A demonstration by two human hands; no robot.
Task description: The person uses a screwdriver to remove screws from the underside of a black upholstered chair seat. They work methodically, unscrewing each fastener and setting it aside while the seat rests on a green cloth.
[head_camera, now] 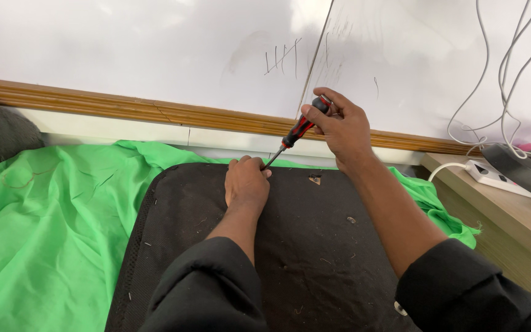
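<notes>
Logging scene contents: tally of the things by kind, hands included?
Hands: 2, left hand, right hand
Screwdriver: 1
Black panel: 1
Green cloth: 1
Power strip: 1
Total: 6

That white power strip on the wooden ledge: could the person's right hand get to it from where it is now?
Probably yes. The white power strip lies uncovered on the wooden ledge, with nothing between it and the right hand. But that hand is gripping the screwdriver, so it isn't free.
</notes>
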